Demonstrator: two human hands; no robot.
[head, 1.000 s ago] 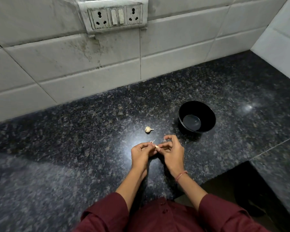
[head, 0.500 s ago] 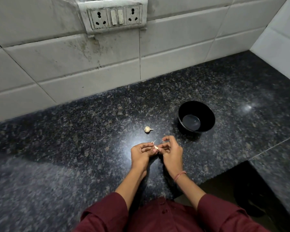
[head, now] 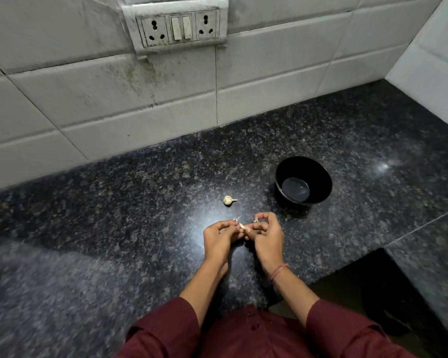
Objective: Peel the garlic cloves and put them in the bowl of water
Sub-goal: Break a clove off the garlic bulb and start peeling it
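Garlic clove [head: 242, 226]: small and pale, held just above the counter [head: 140, 202], near the black bowl [head: 278, 182], to the bowl's left and on the person's side of it. The clove is apart from the bowl.
Left hand [head: 219, 235]: grip clamped on the clove, thumb and fingertips pinching its left end.
Right hand [head: 267, 235]: grip likewise clamped on the clove from the other end, forefinger arched above it. The two hands meet at the clove.
Skin scraps [head: 236, 220]: thin pale bits stick out by the fingertips of both hands; too small to tell if they are attached.
Bowl: upright on the counter, a shallow pool of water [head: 295, 189] at its bottom.
Second clove [head: 228, 200]: skin on, pointed tail toward the bowl, lying on the counter left of the bowl and apart from both bowl and hands.
Red thread [head: 278, 271] round the right wrist; maroon sleeves.
Socket panel [head: 179, 27]: on the white tiled wall, well behind the bowl and to its left.
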